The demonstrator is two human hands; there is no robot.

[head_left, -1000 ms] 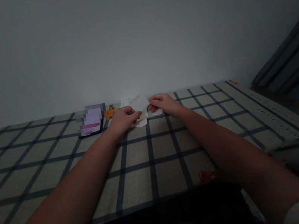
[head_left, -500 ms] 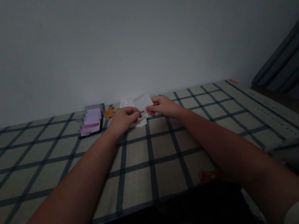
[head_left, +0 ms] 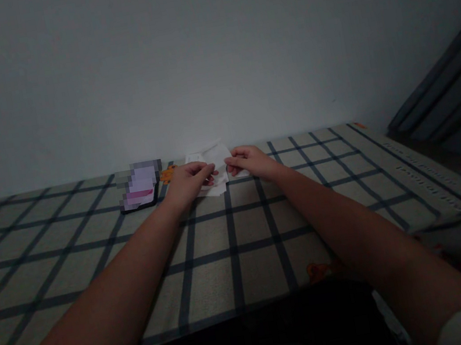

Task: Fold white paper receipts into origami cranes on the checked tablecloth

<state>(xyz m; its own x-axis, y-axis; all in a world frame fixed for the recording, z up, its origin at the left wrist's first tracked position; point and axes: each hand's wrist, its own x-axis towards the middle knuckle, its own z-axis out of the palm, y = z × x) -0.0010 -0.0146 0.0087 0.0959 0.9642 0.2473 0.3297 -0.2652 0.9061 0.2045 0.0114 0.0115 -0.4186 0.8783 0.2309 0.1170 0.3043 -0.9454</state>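
A white sheet of paper (head_left: 216, 155) is held up at a tilt between my two hands, near the far edge of the table. My left hand (head_left: 193, 182) pinches its left side between thumb and fingers. On the other side, my right hand (head_left: 250, 163) is closed on the paper's right edge. Beneath and behind lie more white papers (head_left: 216, 190), partly covered by my left hand. Any print on the sheets is too dim and small to read.
A phone (head_left: 140, 186) with a lit, blurred screen lies left of my left hand. The checked tablecloth (head_left: 207, 247) covers the table, with orange printed figures (head_left: 169, 174) on it. Behind rises a plain wall (head_left: 210, 52); a dark curtain (head_left: 455, 88) hangs at the right.
The held sheet has shifted slightly to the left and tilted more. The thumbs and fingers of both hands have moved a little; my forearms stay nearly in place.
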